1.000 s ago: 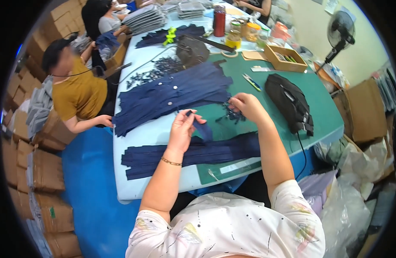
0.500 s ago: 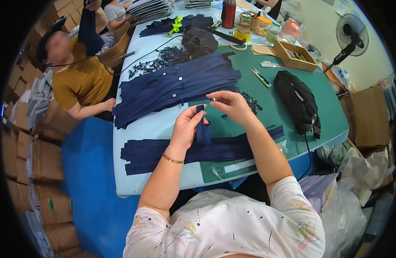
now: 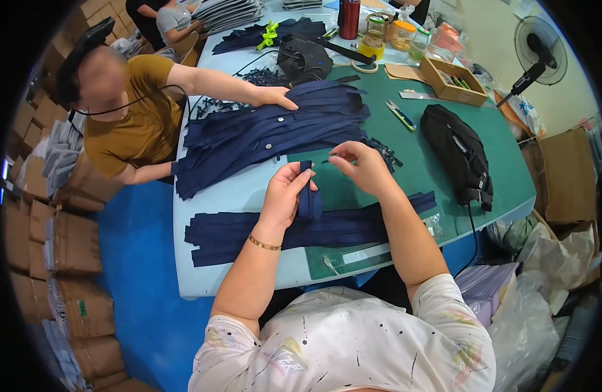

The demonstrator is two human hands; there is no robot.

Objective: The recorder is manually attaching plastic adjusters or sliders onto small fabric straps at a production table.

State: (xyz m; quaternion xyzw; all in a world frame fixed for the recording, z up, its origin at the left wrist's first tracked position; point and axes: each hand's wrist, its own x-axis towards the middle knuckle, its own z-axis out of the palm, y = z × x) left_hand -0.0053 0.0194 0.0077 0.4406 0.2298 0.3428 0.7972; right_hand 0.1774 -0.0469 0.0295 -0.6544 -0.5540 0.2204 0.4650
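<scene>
The left hand (image 3: 285,191) pinches a navy strip (image 3: 306,205) over the near bundle (image 3: 245,232), the right hand (image 3: 362,166) grips a small dark piece (image 3: 326,161) (barely showing) just beside it, and this apparent pairing step calls for careful alignment.

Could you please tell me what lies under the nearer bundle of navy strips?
The nearer bundle of navy strips lies across the white tabletop and green mat; whatever is directly beneath is covered.
</scene>
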